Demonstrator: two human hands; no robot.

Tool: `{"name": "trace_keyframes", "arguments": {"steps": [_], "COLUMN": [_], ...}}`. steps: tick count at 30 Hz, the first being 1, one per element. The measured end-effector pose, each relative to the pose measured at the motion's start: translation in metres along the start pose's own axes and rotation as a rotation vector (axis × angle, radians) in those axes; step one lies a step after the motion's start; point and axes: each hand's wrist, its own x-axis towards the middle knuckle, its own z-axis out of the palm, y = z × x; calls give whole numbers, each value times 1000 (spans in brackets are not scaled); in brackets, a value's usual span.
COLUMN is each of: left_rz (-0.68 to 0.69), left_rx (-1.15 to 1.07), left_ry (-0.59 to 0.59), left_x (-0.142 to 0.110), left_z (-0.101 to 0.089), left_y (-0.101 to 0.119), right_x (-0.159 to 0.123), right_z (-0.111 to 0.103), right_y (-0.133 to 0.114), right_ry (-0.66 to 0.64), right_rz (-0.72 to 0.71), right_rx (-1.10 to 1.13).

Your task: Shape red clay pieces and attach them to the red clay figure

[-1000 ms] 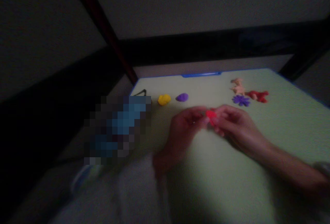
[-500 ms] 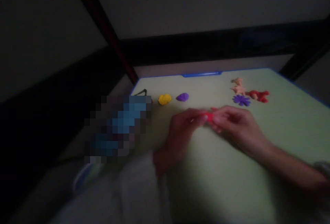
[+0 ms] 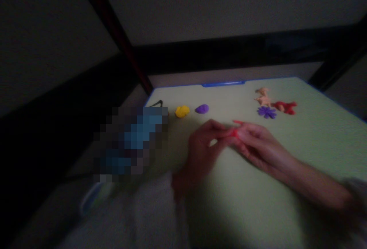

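Note:
Both my hands meet over a pale green board (image 3: 301, 145) in dim light. My left hand (image 3: 203, 145) pinches one side of a small red clay piece (image 3: 235, 131). My right hand (image 3: 255, 142) holds the other side, its fingers pressed flat along the piece. Most of the red clay is hidden between the fingertips. The picture is blurred, so the shape of the piece is unclear.
On the board's far side lie a yellow clay lump (image 3: 182, 111) and a purple lump (image 3: 202, 108). Further right are a purple clay flower (image 3: 266, 112), a red clay figure (image 3: 285, 107) and a pale orange figure (image 3: 263, 96). A pixelated blue patch (image 3: 133, 142) is at the left.
The red clay showed as a raised lump between my fingertips; now it is pressed flatter and mostly covered. My right fingers have straightened out along it. Both hands stayed in place.

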Motion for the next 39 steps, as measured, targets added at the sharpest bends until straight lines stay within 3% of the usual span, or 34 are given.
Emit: {"name": "trace_keyframes", "arguments": {"steps": [5, 9, 12, 15, 17, 20, 23, 25, 28, 34, 39], "left_rz": [96, 78, 12, -168, -288, -406, -461, -470, -496, -531, -524], "left_rx": [93, 62, -21, -194, -323, -404, -450, -484, -478, -380, -452], "left_ry": [-6, -6, -22, -92, -133, -112, -118, -155, -188, -194, -228], "left_x": [-4, -4, -3, 0, 0, 0, -3, -5, -7, -9, -7], "left_z": [0, 1, 2, 4, 4, 5, 5, 6, 6, 5, 8], "left_y": [1, 1, 1, 0, -2, -7, -9, -9, -10, -20, -18], "right_x": [-1, -2, -2, -1, 1, 3, 1, -2, -4, -1, -2], "right_z": [0, 0, 0, 0, 0, -4, -8, -9, -10, -9, -7], "right_y": [3, 7, 12, 14, 12, 2, -9, -13, -15, -14, -12], "right_ry": [-5, -35, -86, -108, -60, 36, -41, -122, -127, -42, -28], "right_rz": [48, 109, 159, 160, 30, -340, -695, -846, -925, -902, -928], "right_rx": [65, 107, 169, 109, -30, -398, -915, -1138, -1215, -1126, -1224]}}
